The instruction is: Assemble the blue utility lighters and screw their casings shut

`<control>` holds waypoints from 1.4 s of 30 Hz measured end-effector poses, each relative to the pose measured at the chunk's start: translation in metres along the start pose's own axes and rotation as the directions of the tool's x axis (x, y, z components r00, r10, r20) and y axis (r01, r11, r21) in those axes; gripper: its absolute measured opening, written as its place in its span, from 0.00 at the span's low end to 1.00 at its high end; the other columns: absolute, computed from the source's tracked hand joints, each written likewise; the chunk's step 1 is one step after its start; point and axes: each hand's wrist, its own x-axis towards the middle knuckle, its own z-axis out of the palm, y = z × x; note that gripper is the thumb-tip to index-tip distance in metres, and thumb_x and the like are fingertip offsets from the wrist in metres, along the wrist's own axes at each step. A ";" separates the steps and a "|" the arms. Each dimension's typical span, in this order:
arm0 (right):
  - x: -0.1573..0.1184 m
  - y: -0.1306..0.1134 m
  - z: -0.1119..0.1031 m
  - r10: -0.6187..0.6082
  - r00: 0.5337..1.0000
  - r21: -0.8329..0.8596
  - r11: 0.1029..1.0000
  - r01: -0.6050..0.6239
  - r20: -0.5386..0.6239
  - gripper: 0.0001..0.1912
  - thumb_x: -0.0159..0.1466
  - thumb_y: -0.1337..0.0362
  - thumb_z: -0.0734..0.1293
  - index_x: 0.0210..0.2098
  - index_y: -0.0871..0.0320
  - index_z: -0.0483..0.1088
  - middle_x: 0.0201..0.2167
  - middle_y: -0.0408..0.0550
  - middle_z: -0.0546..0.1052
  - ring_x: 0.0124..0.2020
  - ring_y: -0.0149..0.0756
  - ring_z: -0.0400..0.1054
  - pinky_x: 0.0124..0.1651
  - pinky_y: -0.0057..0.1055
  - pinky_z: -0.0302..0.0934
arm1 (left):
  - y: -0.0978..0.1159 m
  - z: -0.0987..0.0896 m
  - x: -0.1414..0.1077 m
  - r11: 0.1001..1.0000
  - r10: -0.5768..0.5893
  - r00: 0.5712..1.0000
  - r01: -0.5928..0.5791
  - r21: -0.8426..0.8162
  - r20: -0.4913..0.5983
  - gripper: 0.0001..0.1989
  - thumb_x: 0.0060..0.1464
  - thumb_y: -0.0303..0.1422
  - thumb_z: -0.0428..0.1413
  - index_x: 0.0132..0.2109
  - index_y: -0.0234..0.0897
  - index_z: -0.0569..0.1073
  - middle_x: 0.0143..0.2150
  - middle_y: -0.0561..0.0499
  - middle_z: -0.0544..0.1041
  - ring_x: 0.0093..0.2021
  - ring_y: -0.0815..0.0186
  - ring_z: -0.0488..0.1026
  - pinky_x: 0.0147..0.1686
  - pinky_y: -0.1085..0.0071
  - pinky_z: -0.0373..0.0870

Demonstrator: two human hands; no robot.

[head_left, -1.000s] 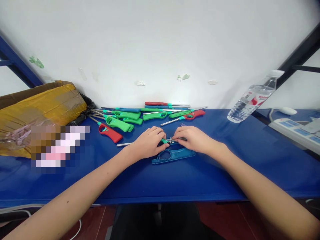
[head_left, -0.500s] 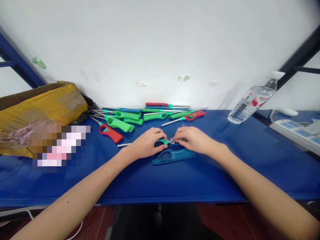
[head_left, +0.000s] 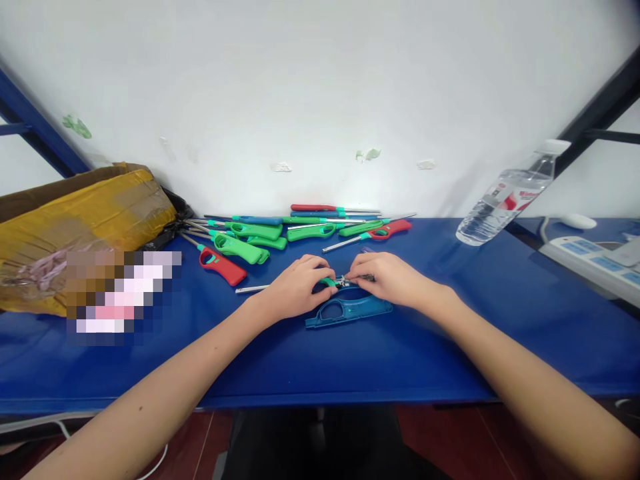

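Observation:
My left hand [head_left: 303, 285] is closed around an opened gas lighter [head_left: 254, 289]; its metal tube sticks out to the left, and a teal part shows between thumb and fingers. At the lighter's bared inner parts [head_left: 343, 282], the fingertips of my right hand [head_left: 383, 275] are pinched together. Something small and dark shows under that hand, too covered to name. Just in front of both hands lies a loose blue half of a lighter casing [head_left: 363, 307], hollow side up, with a trigger opening at its left.
Several green, red and blue lighters [head_left: 243, 249] lie in a pile along the wall. A taped cardboard box [head_left: 85, 220] stands at the left. On the right are a tilted water bottle [head_left: 507, 203] and a white power strip [head_left: 590, 263]. The blue table [head_left: 350, 367] ends in front.
Both hands hold nearly the same pose at the lighter. The view has shifted very slightly; nothing has plainly been taken up or let go.

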 end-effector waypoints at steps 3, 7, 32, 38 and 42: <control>0.000 0.000 0.000 0.002 1.000 -0.007 1.000 -0.002 0.007 0.11 0.67 0.68 0.64 0.41 0.56 0.80 0.38 0.49 0.79 0.37 0.38 0.73 0.42 0.34 0.63 | -0.001 -0.003 -0.002 1.000 0.009 1.000 -0.009 -0.014 0.003 0.12 0.62 0.37 0.55 0.49 0.37 0.76 0.52 0.43 0.73 0.54 0.57 0.68 0.56 0.59 0.66; 0.000 -0.001 0.000 0.006 1.000 -0.007 1.000 -0.006 -0.002 0.11 0.67 0.68 0.65 0.42 0.56 0.80 0.39 0.49 0.79 0.37 0.37 0.73 0.42 0.34 0.63 | -0.010 -0.017 -0.010 0.996 0.017 1.000 -0.017 -0.086 0.002 0.19 0.59 0.37 0.59 0.55 0.38 0.72 0.55 0.43 0.73 0.56 0.58 0.69 0.55 0.61 0.68; 0.000 0.000 0.001 0.003 1.000 0.003 1.000 -0.003 -0.009 0.11 0.67 0.68 0.65 0.41 0.56 0.80 0.39 0.49 0.80 0.38 0.38 0.74 0.44 0.35 0.65 | -0.024 -0.016 -0.030 0.953 0.153 0.988 -0.153 0.261 0.021 0.12 0.67 0.32 0.48 0.47 0.38 0.77 0.47 0.44 0.76 0.48 0.58 0.71 0.48 0.61 0.67; 0.000 0.000 0.001 -0.012 1.000 0.008 1.000 0.012 -0.018 0.11 0.67 0.69 0.65 0.41 0.55 0.80 0.38 0.49 0.79 0.38 0.38 0.74 0.44 0.35 0.65 | -0.024 -0.014 -0.032 0.993 0.051 0.997 -0.046 0.109 -0.051 0.09 0.65 0.33 0.52 0.45 0.38 0.76 0.43 0.46 0.78 0.45 0.61 0.73 0.46 0.64 0.69; 0.000 0.000 0.001 -0.003 1.000 0.006 1.000 0.003 -0.010 0.11 0.67 0.69 0.64 0.41 0.56 0.80 0.38 0.49 0.79 0.38 0.38 0.74 0.44 0.34 0.65 | -0.027 -0.016 -0.031 0.995 0.046 0.998 -0.042 0.090 -0.037 0.08 0.64 0.34 0.52 0.44 0.38 0.75 0.43 0.47 0.78 0.45 0.61 0.73 0.46 0.65 0.68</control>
